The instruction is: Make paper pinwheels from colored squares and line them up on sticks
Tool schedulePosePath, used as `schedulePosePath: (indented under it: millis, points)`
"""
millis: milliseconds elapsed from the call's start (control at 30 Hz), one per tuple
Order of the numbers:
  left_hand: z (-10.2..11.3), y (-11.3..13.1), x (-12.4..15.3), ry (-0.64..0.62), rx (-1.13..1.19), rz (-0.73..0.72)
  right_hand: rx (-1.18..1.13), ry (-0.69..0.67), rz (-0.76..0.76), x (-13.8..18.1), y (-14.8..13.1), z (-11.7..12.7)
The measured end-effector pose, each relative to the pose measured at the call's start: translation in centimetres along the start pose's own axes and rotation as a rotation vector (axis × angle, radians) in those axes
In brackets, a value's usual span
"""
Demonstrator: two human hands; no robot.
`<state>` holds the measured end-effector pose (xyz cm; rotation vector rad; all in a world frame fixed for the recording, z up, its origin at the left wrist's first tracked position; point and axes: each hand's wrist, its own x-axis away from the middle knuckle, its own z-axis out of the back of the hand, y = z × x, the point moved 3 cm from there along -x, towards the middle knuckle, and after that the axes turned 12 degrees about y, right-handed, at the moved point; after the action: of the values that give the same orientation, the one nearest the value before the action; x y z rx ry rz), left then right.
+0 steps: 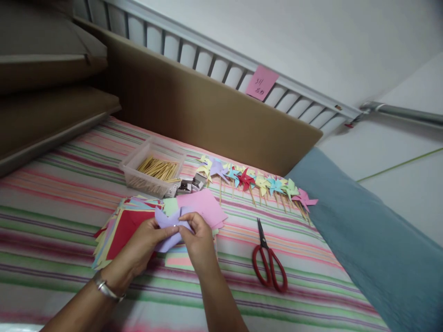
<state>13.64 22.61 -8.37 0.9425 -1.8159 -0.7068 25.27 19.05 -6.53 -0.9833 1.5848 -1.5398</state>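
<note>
My left hand (140, 246) and my right hand (198, 240) meet over a lilac paper piece (168, 221) with folded points, and both pinch it at its middle. Under the hands lies a spread stack of coloured paper squares (121, 226), red on top at the left, with a pink sheet (204, 205) behind it. A metal bracelet (105, 288) is on my left wrist. Everything rests on a striped cloth (62, 198).
Red-handled scissors (268, 263) lie shut to the right of my hands. A clear plastic tub of wooden sticks (154, 170) stands behind the papers, small dark clips (190, 185) next to it. A row of finished paper pinwheels (256, 182) lies along a brown cardboard panel (194, 110). A blue blanket (363, 244) covers the right.
</note>
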Motion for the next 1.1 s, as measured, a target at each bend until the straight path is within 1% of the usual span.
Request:
schedulePosePath:
  millis: [67, 133, 267, 367, 467, 600, 767, 900, 1100]
  points:
    - [0.2, 0.1, -0.2, 0.027, -0.004, -0.022, -0.003, -0.041, 0.011, 0.1, -0.4, 0.0]
    - [0.4, 0.2, -0.3, 0.073, -0.004, -0.039, 0.003, -0.046, 0.005, 0.0, -0.6, 0.2]
    - [0.7, 0.5, -0.5, 0.139, -0.022, -0.059, 0.035, 0.033, -0.004, -0.4, -0.6, 0.8]
    - [1.0, 0.6, -0.6, 0.161, -0.058, -0.098, 0.03, 0.059, -0.011, -0.6, -0.4, 1.0]
    - [1.1, 0.7, -0.7, 0.142, -0.079, -0.121, 0.043, 0.056, -0.02, -0.7, -0.4, 1.1]
    - [1.1, 0.8, -0.8, 0.084, -0.072, -0.117, 0.07, -0.006, -0.047, -0.6, -0.3, 1.1]
    - [1.0, 0.8, -0.7, 0.057, -0.086, -0.094, -0.05, -0.047, -0.124, -0.5, 0.1, 0.8]
    - [0.9, 0.9, -0.4, 0.047, -0.072, -0.11, -0.12, -0.052, -0.167, -0.4, 0.0, 0.6]
    - [0.8, 1.0, -0.2, 0.052, -0.068, -0.111, -0.039, -0.015, -0.151, -0.3, -0.2, 0.7]
